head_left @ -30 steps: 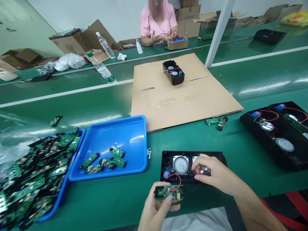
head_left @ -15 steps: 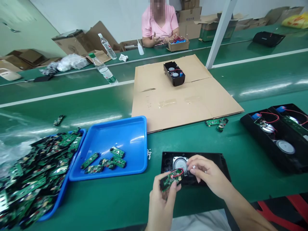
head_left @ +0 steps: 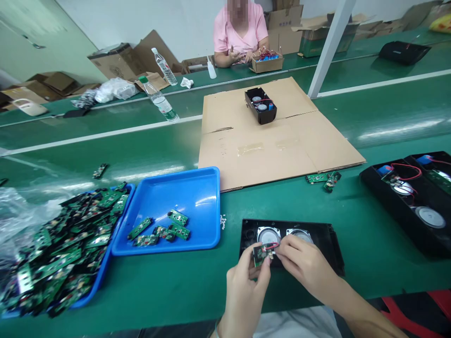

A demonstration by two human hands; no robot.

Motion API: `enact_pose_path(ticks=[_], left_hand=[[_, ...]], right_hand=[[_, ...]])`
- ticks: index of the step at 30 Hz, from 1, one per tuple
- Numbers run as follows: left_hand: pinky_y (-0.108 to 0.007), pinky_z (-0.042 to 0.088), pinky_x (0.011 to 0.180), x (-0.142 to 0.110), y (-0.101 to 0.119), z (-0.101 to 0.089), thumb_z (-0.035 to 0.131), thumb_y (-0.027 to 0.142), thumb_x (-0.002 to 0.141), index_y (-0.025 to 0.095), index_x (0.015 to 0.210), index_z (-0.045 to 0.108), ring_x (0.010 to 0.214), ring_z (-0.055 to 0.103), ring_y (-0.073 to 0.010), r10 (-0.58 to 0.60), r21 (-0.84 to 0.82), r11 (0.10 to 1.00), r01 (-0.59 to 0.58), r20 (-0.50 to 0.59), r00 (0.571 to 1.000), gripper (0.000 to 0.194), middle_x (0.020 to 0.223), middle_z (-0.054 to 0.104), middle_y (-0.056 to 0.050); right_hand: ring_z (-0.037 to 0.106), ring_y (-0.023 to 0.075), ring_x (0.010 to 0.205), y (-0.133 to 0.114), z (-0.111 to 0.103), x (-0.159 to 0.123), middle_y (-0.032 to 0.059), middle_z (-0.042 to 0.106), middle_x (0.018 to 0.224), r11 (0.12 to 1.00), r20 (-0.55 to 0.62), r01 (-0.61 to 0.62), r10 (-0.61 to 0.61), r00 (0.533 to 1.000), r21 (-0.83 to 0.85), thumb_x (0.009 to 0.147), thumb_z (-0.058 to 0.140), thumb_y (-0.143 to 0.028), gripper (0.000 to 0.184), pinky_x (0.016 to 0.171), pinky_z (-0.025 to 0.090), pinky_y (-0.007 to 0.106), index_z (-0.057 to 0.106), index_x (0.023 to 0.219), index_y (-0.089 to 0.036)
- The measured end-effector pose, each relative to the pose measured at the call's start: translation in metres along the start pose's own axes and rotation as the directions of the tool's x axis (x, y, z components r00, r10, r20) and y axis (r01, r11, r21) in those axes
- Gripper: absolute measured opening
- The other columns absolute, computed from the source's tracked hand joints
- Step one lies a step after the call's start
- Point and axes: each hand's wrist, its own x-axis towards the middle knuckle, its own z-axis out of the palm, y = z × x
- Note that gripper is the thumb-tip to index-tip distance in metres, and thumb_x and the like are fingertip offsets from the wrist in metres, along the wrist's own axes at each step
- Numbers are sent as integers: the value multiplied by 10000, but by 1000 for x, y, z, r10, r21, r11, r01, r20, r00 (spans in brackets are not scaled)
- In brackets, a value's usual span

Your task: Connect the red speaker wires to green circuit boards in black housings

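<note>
two hands meet over the near edge of the green table [head_left: 369, 244], just in front of the person's body. to the left of the grip stands a blue tray [head_left: 190, 188] with a few boards, with bare green cloth between. beyond the grip lies a flat cardboard sheet [head_left: 299, 141], and to the right more black housings [head_left: 408, 206]. the small green circuit board [head_left: 261, 254] sits clamped between the thumb and fingers of the left hand [head_left: 246, 286], held above the front wall of the black speaker housing [head_left: 331, 239]. the right hand [head_left: 303, 263] comes from the right with bent wrist; its fingertips pinch together at the board's red wire [head_left: 272, 245].
</note>
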Motion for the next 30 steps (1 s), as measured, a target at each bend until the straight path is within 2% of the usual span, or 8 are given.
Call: enact_pose_path(ticks=[6, 10, 12, 17, 20, 25, 28, 30], left_hand=[[-245, 628, 658, 2, 1, 1, 620, 255, 820, 184, 984, 669, 720, 760, -221, 47, 71, 996, -51, 50, 998, 185, 889, 783, -63], [-234, 617, 703, 3, 1, 2, 576, 233, 854, 194, 1007, 669, 789, 755, -204, 83, 146, 985, -94, 74, 994, 183, 943, 776, -62], [-232, 609, 726, 3, 2, 1, 553, 219, 872, 195, 1031, 667, 823, 750, -199, 114, 179, 975, -131, 103, 988, 196, 967, 774, -67], [-226, 595, 726, 4, 1, -3, 542, 183, 883, 217, 1086, 672, 855, 741, -191, 213, 202, 950, -236, 129, 968, 243, 1007, 768, -55], [-232, 589, 705, 3, -2, -3, 564, 159, 860, 224, 1074, 687, 777, 742, -186, 288, 224, 925, -306, 110, 951, 255, 948, 778, -44], [-252, 588, 657, 3, -7, -4, 579, 153, 845, 227, 1028, 703, 658, 733, -191, 342, 282, 891, -355, 97, 935, 233, 780, 774, -35], [-235, 590, 642, 3, -8, -4, 585, 161, 847, 228, 1028, 692, 647, 731, -174, 326, 267, 900, -343, 106, 939, 221, 819, 776, -33], [-229, 602, 640, 2, -7, -3, 590, 178, 847, 223, 1021, 688, 660, 736, -174, 268, 219, 934, -282, 91, 959, 205, 832, 777, -32]], right_hand=[[499, 129, 623, -1, -5, 1, 36, 543, 743, 953, 40, 140, -134, 990, -267, 993, 344, -143, 324, 522, 352, 242, 617, 820, -151], [496, 130, 609, -3, -5, 3, 35, 550, 718, 913, 21, 186, -192, 981, -364, 985, 355, -125, 326, 505, 323, 251, 623, 802, -156], [521, 126, 624, -2, -3, 3, 31, 573, 727, 941, -19, 158, -171, 985, -300, 978, 380, -121, 288, 525, 363, 241, 619, 821, -162], [583, 122, 675, 0, 1, 4, 24, 627, 773, 999, -116, 53, -51, 992, 8, 957, 440, -151, 192, 608, 481, 230, 604, 864, -187], [597, 134, 697, 0, 0, 5, 29, 639, 793, 997, -106, 68, -65, 992, 23, 957, 436, -147, 192, 617, 494, 245, 611, 893, -189], [601, 140, 710, -1, 0, 6, 39, 647, 808, 995, -101, 100, -99, 990, 9, 960, 414, -123, 224, 636, 498, 258, 619, 892, -184], [589, 141, 712, -1, 1, 4, 43, 637, 806, 996, -70, 90, -89, 994, 18, 965, 401, -118, 228, 636, 491, 259, 614, 909, -178], [579, 149, 734, -1, -3, 2, 40, 630, 822, 997, -36, 73, -73, 997, 18, 970, 407, -134, 211, 662, 492, 276, 608, 930, -186]])
